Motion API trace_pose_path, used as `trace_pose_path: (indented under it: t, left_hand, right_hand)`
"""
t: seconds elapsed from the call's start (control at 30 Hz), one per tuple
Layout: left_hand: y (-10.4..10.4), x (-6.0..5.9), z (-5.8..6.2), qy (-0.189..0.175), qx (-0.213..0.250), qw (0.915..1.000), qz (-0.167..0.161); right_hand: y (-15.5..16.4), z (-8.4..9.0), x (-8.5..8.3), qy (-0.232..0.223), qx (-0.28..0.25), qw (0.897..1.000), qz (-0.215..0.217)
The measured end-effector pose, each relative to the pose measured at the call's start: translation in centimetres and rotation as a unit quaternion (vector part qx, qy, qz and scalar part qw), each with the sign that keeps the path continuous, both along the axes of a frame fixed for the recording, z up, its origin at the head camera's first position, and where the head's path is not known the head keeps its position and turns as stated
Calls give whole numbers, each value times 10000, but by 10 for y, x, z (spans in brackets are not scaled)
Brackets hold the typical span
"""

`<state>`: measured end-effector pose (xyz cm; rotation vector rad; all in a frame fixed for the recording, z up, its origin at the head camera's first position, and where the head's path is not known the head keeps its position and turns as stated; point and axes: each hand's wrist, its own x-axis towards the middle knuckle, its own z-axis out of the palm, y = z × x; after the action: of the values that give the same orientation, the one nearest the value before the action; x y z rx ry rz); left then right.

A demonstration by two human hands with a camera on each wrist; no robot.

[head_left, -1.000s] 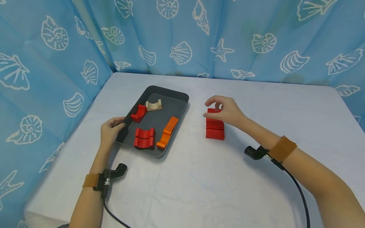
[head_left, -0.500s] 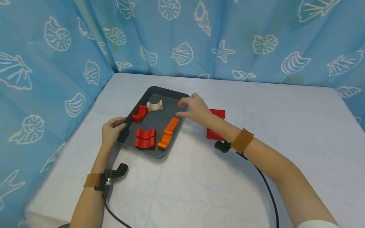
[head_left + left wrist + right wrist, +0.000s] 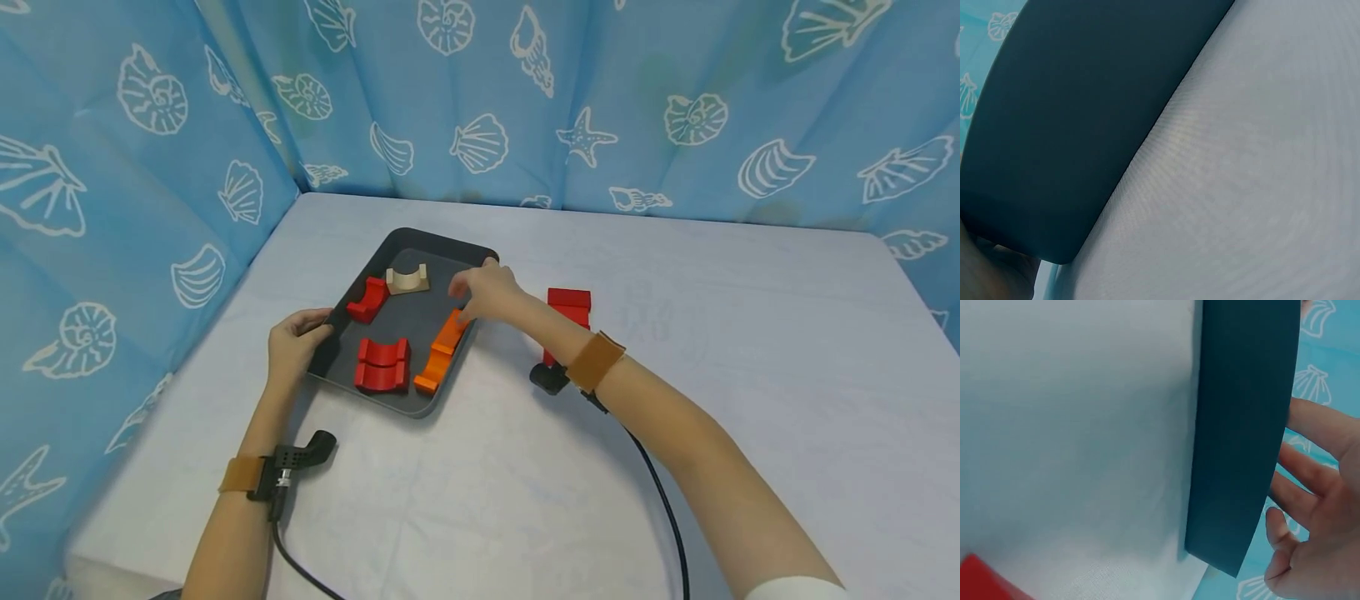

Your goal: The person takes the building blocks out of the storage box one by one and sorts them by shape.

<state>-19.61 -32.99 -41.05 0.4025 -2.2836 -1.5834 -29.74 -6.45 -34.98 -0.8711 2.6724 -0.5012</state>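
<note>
Left hand [image 3: 291, 346] has the grey tray [image 3: 415, 312] pinched by its left edge, but the left wrist view crops it to a corner; right hand [image 3: 489, 293] is over the far-right rim by the orange blocks [image 3: 441, 346], fingertips hidden behind the wall in its wrist view, so can't tell if it's gripping one; forearm partly covers the red stack [image 3: 570, 305] beside the tray.

Blue seashell-print curtain [image 3: 652, 58] behind a white-covered table [image 3: 487, 500]

Brown wristbands [image 3: 595, 362], black cameras [image 3: 303, 455] and cables [image 3: 277, 502], white right sleeve [image 3: 795, 589]
</note>
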Motion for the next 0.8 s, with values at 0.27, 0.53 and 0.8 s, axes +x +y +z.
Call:
trace_pose_path:
  t: [0.27,0.53,0.8]
  left_hand:
    - [-3,1,-3,-7,24,10000,41]
    - [-2,1,-3,95,50,9999,-125]
    - [-2,0,-1,68,93,9999,-107]
  right_hand:
    - [-12,-1,-3,-134,1221,9919,-309]
    - [-16,1,0,-231,1430,9889,-341]
    - [-21,1,2,-499,1419,9873,509]
